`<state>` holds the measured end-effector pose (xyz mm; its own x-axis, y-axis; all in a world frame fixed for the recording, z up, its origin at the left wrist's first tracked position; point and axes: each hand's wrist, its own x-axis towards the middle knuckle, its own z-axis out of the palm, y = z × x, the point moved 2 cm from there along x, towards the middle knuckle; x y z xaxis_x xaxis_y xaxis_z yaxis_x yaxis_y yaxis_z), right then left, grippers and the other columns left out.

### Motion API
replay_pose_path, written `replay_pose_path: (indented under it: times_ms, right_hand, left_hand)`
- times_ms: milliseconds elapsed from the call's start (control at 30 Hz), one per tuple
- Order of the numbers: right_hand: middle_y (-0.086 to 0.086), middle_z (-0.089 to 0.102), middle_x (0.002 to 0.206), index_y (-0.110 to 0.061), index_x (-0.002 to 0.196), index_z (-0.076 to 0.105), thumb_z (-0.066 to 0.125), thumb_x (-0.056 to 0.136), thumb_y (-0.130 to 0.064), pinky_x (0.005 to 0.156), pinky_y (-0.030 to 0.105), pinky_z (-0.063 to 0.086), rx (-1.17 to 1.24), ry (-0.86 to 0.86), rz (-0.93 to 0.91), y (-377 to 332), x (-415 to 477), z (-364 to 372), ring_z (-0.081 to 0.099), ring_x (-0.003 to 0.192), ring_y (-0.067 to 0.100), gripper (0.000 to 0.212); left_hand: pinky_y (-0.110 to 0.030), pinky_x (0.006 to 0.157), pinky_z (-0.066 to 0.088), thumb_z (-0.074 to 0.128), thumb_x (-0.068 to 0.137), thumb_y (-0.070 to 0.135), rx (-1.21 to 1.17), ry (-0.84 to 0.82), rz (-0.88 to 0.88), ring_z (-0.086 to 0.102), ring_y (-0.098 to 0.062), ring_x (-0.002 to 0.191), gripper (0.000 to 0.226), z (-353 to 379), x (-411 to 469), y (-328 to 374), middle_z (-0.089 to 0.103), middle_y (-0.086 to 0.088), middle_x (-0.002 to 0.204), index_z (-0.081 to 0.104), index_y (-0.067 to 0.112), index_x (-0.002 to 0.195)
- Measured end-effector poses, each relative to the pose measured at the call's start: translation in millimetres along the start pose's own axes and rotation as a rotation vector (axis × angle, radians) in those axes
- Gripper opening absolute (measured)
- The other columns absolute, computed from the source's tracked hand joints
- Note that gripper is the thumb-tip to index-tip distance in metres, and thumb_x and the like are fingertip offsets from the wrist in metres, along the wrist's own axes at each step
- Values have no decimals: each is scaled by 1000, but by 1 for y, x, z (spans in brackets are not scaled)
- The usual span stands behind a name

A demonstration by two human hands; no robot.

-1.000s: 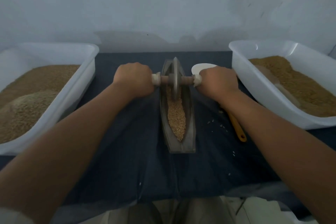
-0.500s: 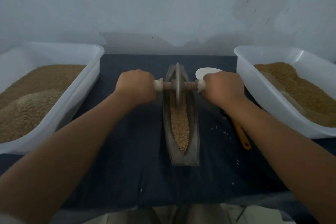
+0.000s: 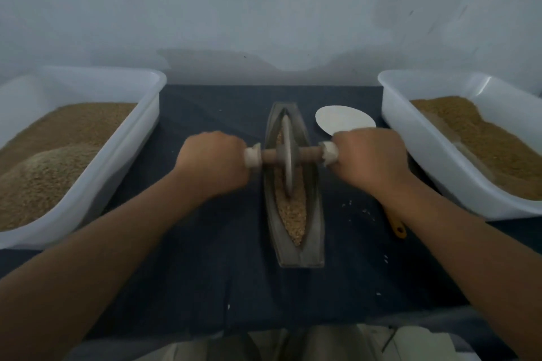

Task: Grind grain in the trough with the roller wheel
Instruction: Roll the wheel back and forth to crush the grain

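A narrow boat-shaped grey trough lies lengthwise in the middle of the dark cloth, with tan grain along its groove. The roller wheel, a thin grey disc on a wooden axle, stands upright in the groove near the trough's middle. My left hand grips the axle's left end and my right hand grips its right end. Both fists cover the handle ends.
A white tub of grain stands at the left and another white tub of grain at the right. A white scoop with an orange handle lies right of the trough, partly under my right arm. Spilled grains dot the cloth.
The wheel has rolled toward me along the groove, from the trough's far end to about its middle, with both hands pulling back. More of the white scoop shows behind my right hand.
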<state>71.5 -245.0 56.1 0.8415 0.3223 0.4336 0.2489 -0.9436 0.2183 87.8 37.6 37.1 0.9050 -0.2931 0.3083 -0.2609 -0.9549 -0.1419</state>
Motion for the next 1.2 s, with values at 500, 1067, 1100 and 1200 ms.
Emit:
replay_pose_path:
  times_ms: [500, 1067, 1100, 1200]
  right_hand:
    - [-15, 33, 49, -28, 56, 37, 43, 75, -58, 47, 20, 19, 102, 6, 34, 4, -26, -1, 31, 41, 8, 35]
    - [-12, 34, 47, -32, 55, 33, 44, 76, -56, 45, 21, 20, 69, -24, -26, -3, -26, -15, 35, 40, 10, 33]
    - [-10, 40, 50, -28, 56, 41, 48, 79, -53, 46, 22, 25, 28, -62, -1, -1, -12, -9, 39, 43, 11, 34]
    - [-4, 50, 60, -22, 65, 53, 59, 90, -41, 55, 32, 48, 47, -74, 85, 3, 36, 3, 52, 56, 22, 32]
  left_hand:
    - [-22, 48, 21, 56, 77, 51, 28, -19, 128, 36, -10, 44, 33, -14, -9, -1, 43, 11, 54, 42, 28, 59]
    - [-21, 46, 24, 57, 74, 52, -25, -20, 84, 41, -10, 41, 33, -15, -29, -2, 44, 11, 50, 45, 27, 56]
    - [-24, 48, 32, 55, 78, 52, -56, -97, 42, 48, -13, 48, 32, -12, -14, -2, 51, 9, 56, 50, 26, 60]
    - [-33, 62, 47, 57, 84, 49, -78, -178, -55, 60, -22, 65, 29, -8, 41, -4, 62, 4, 73, 59, 23, 71]
